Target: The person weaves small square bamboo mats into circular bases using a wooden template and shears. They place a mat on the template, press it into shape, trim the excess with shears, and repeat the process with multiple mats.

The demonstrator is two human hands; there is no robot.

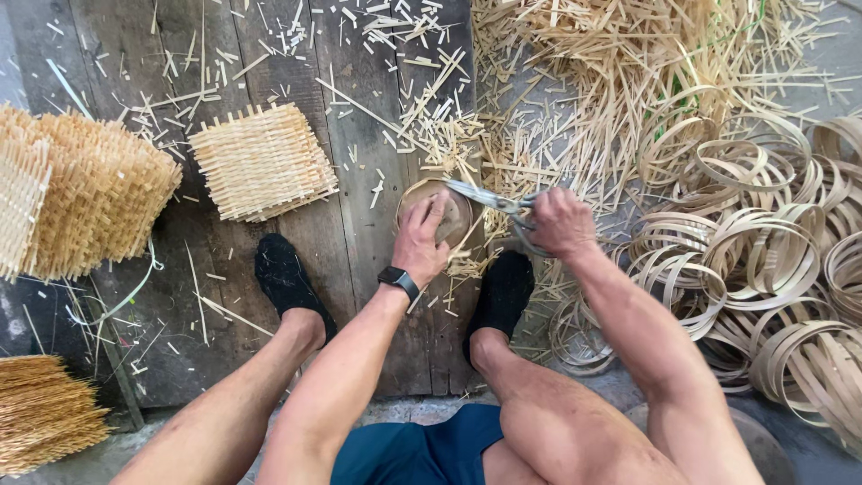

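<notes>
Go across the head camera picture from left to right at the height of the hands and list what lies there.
Stack of woven mats → single square woven mat → left hand on a small round woven piece → scissors → right hand → pile of bent strip hoops.

Woven bamboo mat [263,162] lies on planks [359,260] beside bamboo hoops [763,269].

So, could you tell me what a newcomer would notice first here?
Probably the scissors in the right hand, trimming a small round woven piece steadied by the left hand at centre. Next, the heap of bamboo hoops on the right and the square woven mat on the boards, upper left.
</notes>
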